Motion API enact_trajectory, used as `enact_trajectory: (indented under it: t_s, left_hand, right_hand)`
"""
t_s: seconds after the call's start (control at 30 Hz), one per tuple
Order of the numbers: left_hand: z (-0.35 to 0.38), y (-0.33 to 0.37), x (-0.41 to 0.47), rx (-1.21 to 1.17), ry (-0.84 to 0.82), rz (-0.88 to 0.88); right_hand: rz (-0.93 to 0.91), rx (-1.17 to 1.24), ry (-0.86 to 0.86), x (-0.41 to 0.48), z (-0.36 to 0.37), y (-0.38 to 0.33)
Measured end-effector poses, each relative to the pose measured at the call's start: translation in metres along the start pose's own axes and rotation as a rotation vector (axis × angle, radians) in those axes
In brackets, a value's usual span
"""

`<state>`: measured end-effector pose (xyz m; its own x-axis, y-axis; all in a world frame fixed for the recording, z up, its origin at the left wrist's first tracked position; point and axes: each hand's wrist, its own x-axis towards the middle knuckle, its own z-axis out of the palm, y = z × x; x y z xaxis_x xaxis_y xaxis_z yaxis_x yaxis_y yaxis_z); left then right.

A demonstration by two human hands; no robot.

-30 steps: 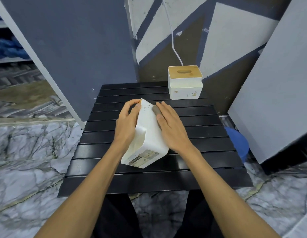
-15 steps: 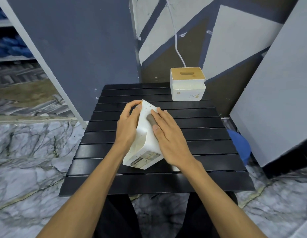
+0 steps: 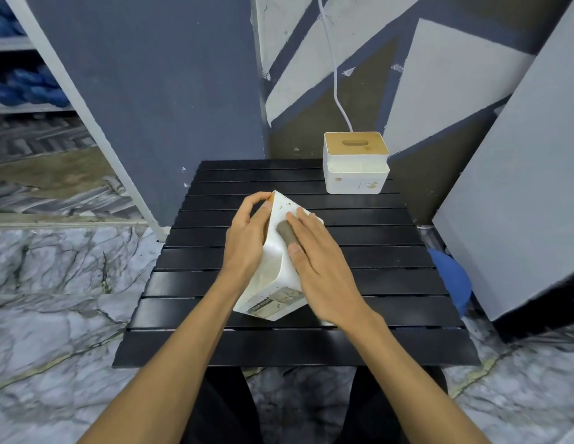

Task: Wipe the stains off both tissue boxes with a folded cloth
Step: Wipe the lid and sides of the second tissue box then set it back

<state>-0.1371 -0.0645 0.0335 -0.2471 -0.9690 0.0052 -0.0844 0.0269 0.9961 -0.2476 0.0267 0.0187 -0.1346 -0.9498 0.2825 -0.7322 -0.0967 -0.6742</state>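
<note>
The left hand (image 3: 247, 241) has its fingers and thumb curled round the upper corner of the near tissue box (image 3: 274, 283), propping it up on an edge so that it leans, its labelled underside turned toward the person. The right hand (image 3: 317, 267) lies flat against the box's raised white face, fingers straight, pressing a grey-brown folded cloth (image 3: 287, 233) onto it. Only a strip of the cloth shows beside the fingers.

Just above the cloth, near the top corner, a scatter of brown specks (image 3: 284, 205) shows on the same face. The box sits tilted around the middle of the black slatted table (image 3: 375, 238).

From where I stand this looks like the wiping of box 1 of 2, with that face not yet clean. The next move, I'd say, calls for the flat hand to carry the cloth up over those specks with firm pressure while the other hand braces the box against the push. After that the box wants turning so its other sides can be checked.

The far tissue box (image 3: 356, 168), with a wooden lid, stands upright at the table's back right corner, well apart from the hands. It has marks on its front, so it looks untouched. A white cable (image 3: 335, 75) hangs down the wall behind it.
</note>
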Motion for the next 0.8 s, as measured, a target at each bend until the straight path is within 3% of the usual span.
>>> enact_trajectory:
  t_s: [0.13, 0.3, 0.43, 0.57, 0.8]
  left_hand:
    - [0.001, 0.0, -0.001, 0.05, -0.009, 0.016]
    - [0.004, 0.003, -0.002, 0.075, 0.0, 0.002]
    - [0.003, 0.002, -0.002, 0.049, 0.002, 0.005]
    - [0.003, 0.002, -0.003, 0.057, -0.03, 0.026]
    - [0.005, 0.002, -0.002, 0.035, -0.021, 0.017]
  right_hand:
    - [-0.068, -0.002, -0.034, 0.005, 0.003, -0.011]
    - [0.065, 0.076, -0.039, 0.027, -0.003, -0.004]
    - [-0.012, -0.045, -0.021, 0.004, 0.002, 0.001]
    - [-0.048, 0.025, -0.042, 0.011, 0.005, -0.014]
    - [0.04, 0.008, -0.018, 0.019, -0.007, -0.003]
